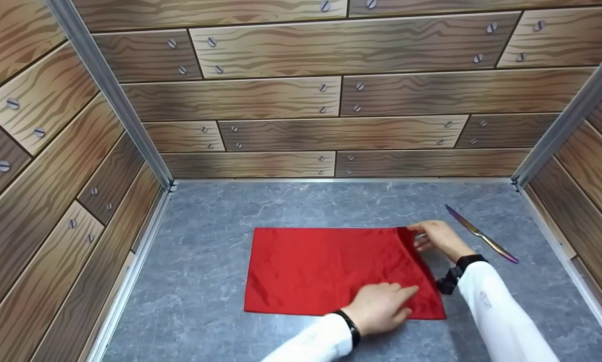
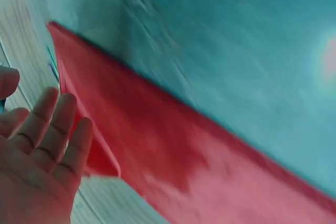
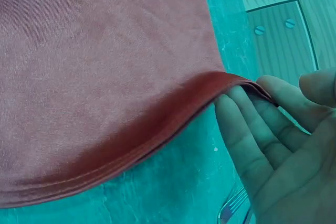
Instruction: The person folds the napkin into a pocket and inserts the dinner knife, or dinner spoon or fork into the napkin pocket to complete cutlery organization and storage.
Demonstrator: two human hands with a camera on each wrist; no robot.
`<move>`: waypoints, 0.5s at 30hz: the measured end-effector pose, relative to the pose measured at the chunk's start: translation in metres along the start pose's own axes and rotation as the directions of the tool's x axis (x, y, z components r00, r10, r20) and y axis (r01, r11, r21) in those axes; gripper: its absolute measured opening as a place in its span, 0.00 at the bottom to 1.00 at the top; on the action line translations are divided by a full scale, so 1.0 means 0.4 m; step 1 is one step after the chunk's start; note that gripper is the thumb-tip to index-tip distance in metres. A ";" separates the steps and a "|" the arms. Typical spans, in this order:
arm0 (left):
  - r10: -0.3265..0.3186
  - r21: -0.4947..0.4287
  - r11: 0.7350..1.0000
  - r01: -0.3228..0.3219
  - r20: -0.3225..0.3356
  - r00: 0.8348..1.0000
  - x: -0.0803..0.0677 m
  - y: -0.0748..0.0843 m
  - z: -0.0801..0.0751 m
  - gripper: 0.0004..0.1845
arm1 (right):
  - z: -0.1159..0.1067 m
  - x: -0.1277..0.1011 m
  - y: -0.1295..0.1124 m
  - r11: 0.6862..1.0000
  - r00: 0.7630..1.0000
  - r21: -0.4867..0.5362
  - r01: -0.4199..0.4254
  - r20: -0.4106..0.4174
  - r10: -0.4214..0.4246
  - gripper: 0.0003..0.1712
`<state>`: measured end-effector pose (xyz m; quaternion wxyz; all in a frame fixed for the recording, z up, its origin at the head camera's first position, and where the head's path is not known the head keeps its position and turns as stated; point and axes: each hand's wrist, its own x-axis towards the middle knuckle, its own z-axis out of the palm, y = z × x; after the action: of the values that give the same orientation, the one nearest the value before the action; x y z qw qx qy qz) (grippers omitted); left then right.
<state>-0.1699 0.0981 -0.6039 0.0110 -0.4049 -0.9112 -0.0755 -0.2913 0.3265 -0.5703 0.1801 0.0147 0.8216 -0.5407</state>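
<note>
A rectangular red cloth (image 1: 311, 266) with a satin sheen lies on the grey marbled surface. Its right edge bows upward near the far right corner, and the right wrist view shows a stitched, layered hem (image 3: 131, 156). At that raised corner is my right hand (image 1: 439, 239); its fingers (image 3: 247, 124) reach under the edge while the thumb stands away from the fabric. My left hand (image 1: 379, 306) hovers over the near right part of the cloth, index finger extended, holding nothing. In the left wrist view its fingers (image 2: 58, 129) are slightly bent beside the cloth.
A table knife (image 1: 482, 236) with a golden, purplish sheen lies right of the cloth, beyond my right hand. Fork tines (image 3: 233, 205) show at the bottom of the right wrist view. Wood-patterned panels (image 1: 341, 95) with metal rails enclose the back and sides.
</note>
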 end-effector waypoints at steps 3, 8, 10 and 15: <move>-0.056 -0.033 0.998 0.056 0.014 0.998 0.014 0.035 0.022 0.30 | 0.002 -0.002 -0.014 0.998 0.999 0.056 -0.004 0.040 0.002 0.30; -0.108 -0.059 0.992 0.110 0.022 0.994 0.029 0.072 0.048 0.29 | 0.008 -0.001 -0.040 0.996 0.995 0.089 -0.004 0.102 -0.005 0.31; -0.109 -0.074 0.991 0.111 0.030 0.994 0.035 0.082 0.051 0.28 | 0.013 0.001 -0.050 0.995 0.993 0.104 -0.009 0.118 -0.003 0.32; -0.121 -0.091 0.989 0.118 -0.028 0.992 0.045 0.097 0.048 0.21 | 0.027 0.002 -0.068 0.986 0.991 0.164 -0.031 0.131 0.009 0.31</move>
<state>-0.1525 0.1397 -0.6163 0.0037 -0.3481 -0.9293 -0.1234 -0.2950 0.3054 -0.5505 0.2366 0.0027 0.7601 -0.6052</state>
